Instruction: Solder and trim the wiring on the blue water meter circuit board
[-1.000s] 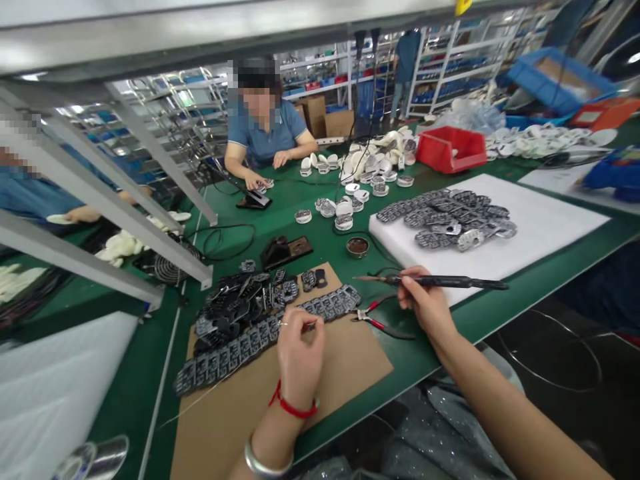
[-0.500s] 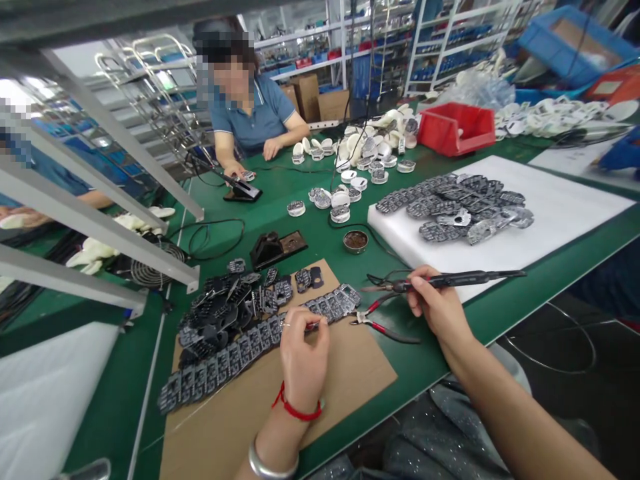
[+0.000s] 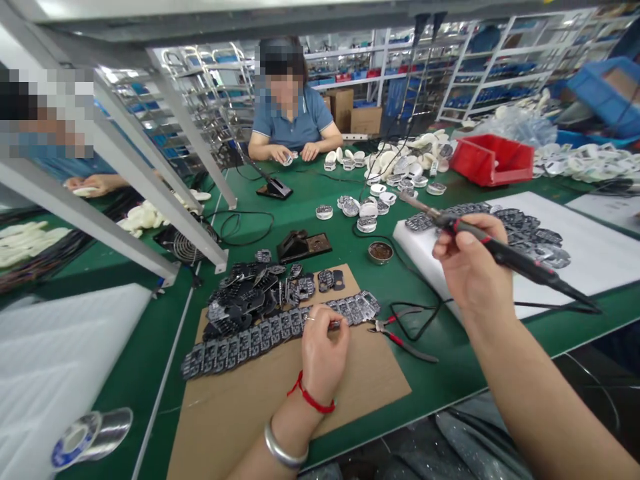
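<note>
My right hand (image 3: 477, 280) grips a soldering iron (image 3: 505, 255) by its black and red handle, raised over the near edge of the white foam sheet (image 3: 595, 217). Its tip points up and left. My left hand (image 3: 325, 350) has its fingers pinched together at the right part of a row of overlapping circuit boards (image 3: 240, 348). Whatever lies in that pinch is too hidden to name. The row rests on brown cardboard (image 3: 240, 413), beside a heap of dark boards (image 3: 235, 300). Red-and-black cutting pliers (image 3: 400, 341) lie open just right of the row.
A black iron stand (image 3: 295, 247) and a small round tin (image 3: 381, 252) stand beyond the cardboard. More boards (image 3: 530, 227) lie on the foam. A red bin (image 3: 493, 160), white round parts (image 3: 377, 207), a solder spool (image 3: 93, 437) and a co-worker (image 3: 295, 127) are around.
My right hand has lifted the soldering iron, and its tip has swung upward away from the pliers. My left hand stays pinched at the board row. The camera view has shifted.
</note>
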The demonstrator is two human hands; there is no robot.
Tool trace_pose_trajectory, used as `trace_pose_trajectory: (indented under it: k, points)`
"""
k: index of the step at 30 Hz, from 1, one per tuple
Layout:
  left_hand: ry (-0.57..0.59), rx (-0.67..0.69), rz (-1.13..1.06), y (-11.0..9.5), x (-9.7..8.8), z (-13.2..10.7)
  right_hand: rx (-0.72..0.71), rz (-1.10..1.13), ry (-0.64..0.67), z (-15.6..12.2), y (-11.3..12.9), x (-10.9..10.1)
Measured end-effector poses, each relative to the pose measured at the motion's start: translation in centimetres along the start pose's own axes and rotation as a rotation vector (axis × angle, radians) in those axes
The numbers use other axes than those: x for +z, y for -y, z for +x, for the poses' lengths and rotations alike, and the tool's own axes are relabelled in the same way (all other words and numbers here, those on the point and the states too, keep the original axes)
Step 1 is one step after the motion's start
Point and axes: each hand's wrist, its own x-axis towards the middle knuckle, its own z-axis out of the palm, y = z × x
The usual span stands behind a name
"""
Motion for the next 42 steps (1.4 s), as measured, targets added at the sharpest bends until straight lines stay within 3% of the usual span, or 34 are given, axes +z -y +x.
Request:
trace_pose_trajectory:
  k: [3, 6, 10, 15, 20, 25, 32, 42]
  points:
    - [-0.005, -0.006, -0.010, 0.1, -0.3, -0.1, -0.028, -0.158, 0.063, 2.5, -1.7, 1.6]
    - [-0.019, -0.008, -0.022, 0.3, -0.7, 0.0, -0.038, -0.318, 0.089, 2.5, -3.8, 1.1]
    - [-0.018, -0.004, -0.034, 0.4, -0.9, 0.1, -0.073, -0.453, -0.013, 0.1, -3.8, -2.2]
    - [-0.001, -0.004, -0.035, 0.0, -0.7, 0.0, -0.106, -0.476, -0.130, -2.4, 0.0, -8.0]
    - [0.025, 0.019, -0.026, -0.1, -0.1, -0.2, 0.102, -0.387, -0.112, -4.5, 0.7, -11.1]
    - [0.028, 0.031, 0.010, 0.2, 0.6, 0.0, 0.212, -0.405, -0.031, -5.6, -1.3, -9.4]
    - [0.063, 0.049, 0.038, 0.3, 0.9, 0.2, 0.343, -0.442, 0.167, -6.6, -1.6, -6.1]
    - [0.148, 0.073, 0.073, -0.3, 1.5, 0.4, 0.402, -0.490, 0.068, -8.5, -4.0, -7.4]
